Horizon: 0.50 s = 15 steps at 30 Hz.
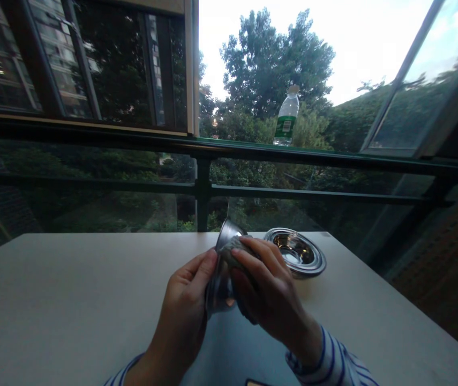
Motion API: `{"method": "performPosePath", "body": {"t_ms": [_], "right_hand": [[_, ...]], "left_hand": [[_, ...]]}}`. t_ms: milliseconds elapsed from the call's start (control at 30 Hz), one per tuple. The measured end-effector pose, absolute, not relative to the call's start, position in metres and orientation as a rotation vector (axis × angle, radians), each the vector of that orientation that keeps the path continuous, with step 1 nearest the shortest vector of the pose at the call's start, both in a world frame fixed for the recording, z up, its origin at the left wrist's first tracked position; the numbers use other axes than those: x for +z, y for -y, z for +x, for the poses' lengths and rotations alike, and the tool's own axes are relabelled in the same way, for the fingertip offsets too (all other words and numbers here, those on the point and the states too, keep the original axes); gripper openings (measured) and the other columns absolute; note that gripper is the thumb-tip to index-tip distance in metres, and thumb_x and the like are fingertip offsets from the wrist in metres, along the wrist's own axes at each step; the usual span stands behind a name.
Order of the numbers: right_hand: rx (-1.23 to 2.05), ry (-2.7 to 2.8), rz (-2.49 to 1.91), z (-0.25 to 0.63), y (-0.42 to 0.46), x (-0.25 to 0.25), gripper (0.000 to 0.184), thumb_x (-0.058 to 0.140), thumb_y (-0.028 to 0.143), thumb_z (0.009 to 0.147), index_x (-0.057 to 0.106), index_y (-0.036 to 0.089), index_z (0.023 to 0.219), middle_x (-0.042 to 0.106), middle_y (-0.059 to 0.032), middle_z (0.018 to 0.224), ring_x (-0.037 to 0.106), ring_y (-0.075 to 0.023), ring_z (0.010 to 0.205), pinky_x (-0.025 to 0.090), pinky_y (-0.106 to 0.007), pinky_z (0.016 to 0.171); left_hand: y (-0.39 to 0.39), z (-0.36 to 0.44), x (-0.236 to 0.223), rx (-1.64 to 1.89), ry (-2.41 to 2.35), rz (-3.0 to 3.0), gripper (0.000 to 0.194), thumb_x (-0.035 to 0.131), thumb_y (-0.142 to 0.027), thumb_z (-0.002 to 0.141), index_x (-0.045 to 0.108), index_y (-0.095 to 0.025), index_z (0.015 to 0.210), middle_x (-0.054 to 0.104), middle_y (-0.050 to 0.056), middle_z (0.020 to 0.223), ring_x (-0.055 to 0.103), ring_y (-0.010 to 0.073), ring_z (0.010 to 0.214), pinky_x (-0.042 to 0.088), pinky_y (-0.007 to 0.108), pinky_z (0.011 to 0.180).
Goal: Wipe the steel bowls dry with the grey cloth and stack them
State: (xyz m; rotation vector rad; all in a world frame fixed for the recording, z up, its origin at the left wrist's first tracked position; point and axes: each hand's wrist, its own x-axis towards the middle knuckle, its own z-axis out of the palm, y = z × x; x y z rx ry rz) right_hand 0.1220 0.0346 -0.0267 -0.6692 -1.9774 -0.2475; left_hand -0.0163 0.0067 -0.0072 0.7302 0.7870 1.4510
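Above the white table, a shiny metal bowl [221, 287] is tilted on its side. My left hand [185, 305] grips its rim from the left, thumb toward me. My right hand [271, 292] is closed around a greyish cloth [232, 251] and presses it against the outside of the bowl. Part of the cloth and of the bowl is hidden behind my right fingers. Just beyond my right hand, a stack of metal bowls [319, 262] stands on the table, its near left side covered by that hand.
The white table [72, 300] reaches to a glass balcony panel with a dark railing [333, 160]. A clear plastic bottle with a green label [285, 126] stands on the ledge by the railing. At the bottom edge, a dark flat object [255, 383] is only partly visible.
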Motion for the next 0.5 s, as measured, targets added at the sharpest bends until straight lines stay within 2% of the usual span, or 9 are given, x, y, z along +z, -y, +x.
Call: {"method": "performPosePath", "body": {"t_ms": [133,333,500], "right_hand": [[-0.285,2.108,-0.653,0.1213,-0.0328,-0.0245,0.036,0.049,0.022,0.085,0.052,0.015,0.12,0.047,-0.0156,0.125,0.042,-0.0281,0.115,0.042,-0.048,0.091],[-0.233,2.065,-0.807,0.1217,-0.0322,-0.0218,0.038,0.042,0.02,0.089,0.048,0.012,0.126,0.047,-0.0163,0.123,0.043,-0.0259,0.113,0.042,-0.046,0.093],[-0.27,2.263,-0.646,0.119,-0.0271,-0.0219,0.039,0.046,0.025,0.088,0.05,0.014,0.125,0.043,-0.0162,0.127,0.038,-0.0289,0.117,0.04,-0.047,0.095]], "left_hand": [[-0.0074,-0.0155,-0.0068,1.534,-0.78,0.675,0.015,0.065,-0.026,0.074,0.069,-0.014,0.082,0.064,-0.001,0.059,0.055,0.0077,0.047,0.046,0.018,0.049],[-0.0088,-0.0138,-0.0071,1.497,-0.824,0.693,0.016,0.064,-0.028,0.075,0.068,-0.014,0.081,0.063,-0.001,0.058,0.053,0.0069,0.044,0.047,0.019,0.049],[-0.0113,-0.0182,-0.0058,1.654,-0.842,0.68,0.015,0.066,-0.026,0.073,0.069,-0.014,0.082,0.066,-0.001,0.062,0.057,0.008,0.051,0.046,0.017,0.05]]}}
